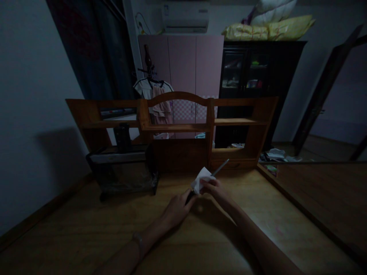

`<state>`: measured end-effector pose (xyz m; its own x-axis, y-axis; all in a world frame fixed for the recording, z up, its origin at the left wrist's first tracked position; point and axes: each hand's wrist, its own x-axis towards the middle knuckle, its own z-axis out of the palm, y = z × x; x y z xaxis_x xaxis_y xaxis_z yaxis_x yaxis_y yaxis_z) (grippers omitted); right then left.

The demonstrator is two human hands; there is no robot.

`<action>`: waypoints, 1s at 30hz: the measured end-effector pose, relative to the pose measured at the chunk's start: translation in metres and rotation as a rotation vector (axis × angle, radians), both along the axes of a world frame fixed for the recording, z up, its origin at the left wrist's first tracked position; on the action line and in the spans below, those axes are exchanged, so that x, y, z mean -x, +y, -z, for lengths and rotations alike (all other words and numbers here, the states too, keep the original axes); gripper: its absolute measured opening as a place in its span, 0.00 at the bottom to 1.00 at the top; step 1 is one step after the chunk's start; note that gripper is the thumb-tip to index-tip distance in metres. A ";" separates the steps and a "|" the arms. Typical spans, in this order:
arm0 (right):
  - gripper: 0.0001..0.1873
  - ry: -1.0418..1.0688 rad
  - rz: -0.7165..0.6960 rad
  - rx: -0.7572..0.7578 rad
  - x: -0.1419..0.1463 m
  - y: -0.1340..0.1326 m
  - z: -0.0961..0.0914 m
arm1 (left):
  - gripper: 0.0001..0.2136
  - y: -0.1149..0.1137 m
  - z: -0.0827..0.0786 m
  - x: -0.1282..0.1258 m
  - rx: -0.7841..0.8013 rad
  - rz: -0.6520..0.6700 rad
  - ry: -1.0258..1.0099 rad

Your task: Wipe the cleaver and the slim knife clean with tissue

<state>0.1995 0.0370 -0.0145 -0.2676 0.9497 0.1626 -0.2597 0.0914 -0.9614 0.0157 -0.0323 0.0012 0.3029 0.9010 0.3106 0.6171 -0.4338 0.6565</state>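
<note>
Both my hands meet over the middle of the wooden desk (86, 229). My left hand (176, 208) is closed around the dark near end of a thin grey rod-like tool (220, 168), perhaps a pen or a blade. My right hand (216, 190) pinches a crumpled white tissue (200, 178) wrapped around the tool's middle. The tool's far end points up and to the right, toward the desk's shelf unit. The room is dim, so small details are hard to make out.
A wooden shelf unit (177, 128) stands along the desk's back edge. A dark rack or tray (123, 168) sits at its left. Behind are a pink wardrobe (183, 65), a dark cabinet (258, 76) with bedding on top, and an open door (323, 91).
</note>
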 end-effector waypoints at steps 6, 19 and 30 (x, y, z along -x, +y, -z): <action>0.19 -0.003 0.026 0.003 0.001 0.002 0.002 | 0.17 0.001 0.002 -0.001 -0.010 0.001 -0.002; 0.19 0.004 0.067 0.053 0.001 -0.001 -0.002 | 0.17 -0.001 -0.001 -0.002 -0.003 -0.021 0.040; 0.17 0.077 0.100 0.102 0.006 -0.003 0.003 | 0.16 0.000 0.003 -0.002 -0.018 -0.030 0.050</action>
<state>0.1939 0.0338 -0.0180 -0.1618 0.9836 0.0799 -0.3276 0.0228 -0.9446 0.0177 -0.0322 -0.0014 0.2916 0.9043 0.3116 0.6620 -0.4260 0.6167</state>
